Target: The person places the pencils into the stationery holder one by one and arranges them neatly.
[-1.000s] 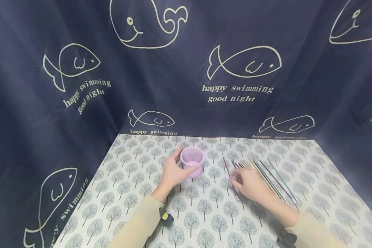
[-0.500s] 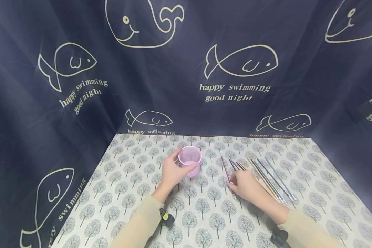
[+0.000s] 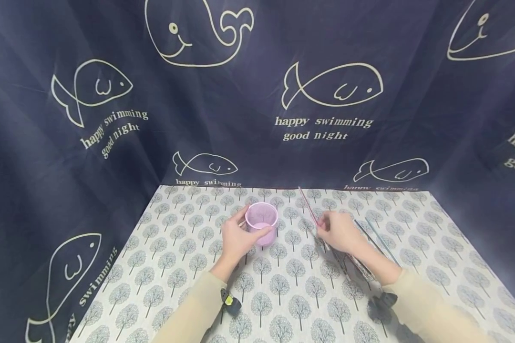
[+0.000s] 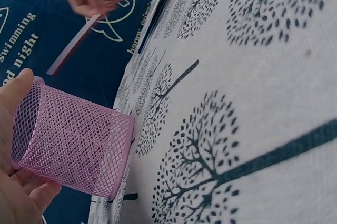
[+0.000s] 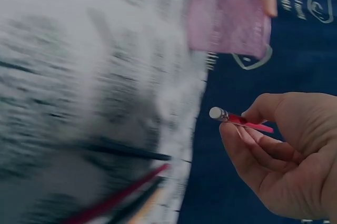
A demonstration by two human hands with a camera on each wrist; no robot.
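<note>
1. We judge that the red pencil (image 3: pixel 307 204) could pivot or slip, because only the right hand's (image 3: pixel 338 232) thumb and fingertips pinch it and a long length sticks out past them.
2. Swung left, its free end might clip the rim of the pink mesh pencil cup (image 4: pixel 79 140), which looks light; the left hand's (image 3: pixel 237 238) grip should limit any tipping.
3. A low sweep could roll the loose pencils (image 5: pixel 118 196) that lie on the tablecloth (image 3: pixel 279 309) beneath the right hand and forearm.
4. We see the red pencil above the cloth, right of the cup and apart from it. Its long axis slants: the free end points far, slightly left and apparently up; the white-capped end points near and down, towards the cloth.
5. Our left thumb and fingers curve around the cup, which stands upright, its mouth facing up; our right fingers are narrow on the pencil.
</note>
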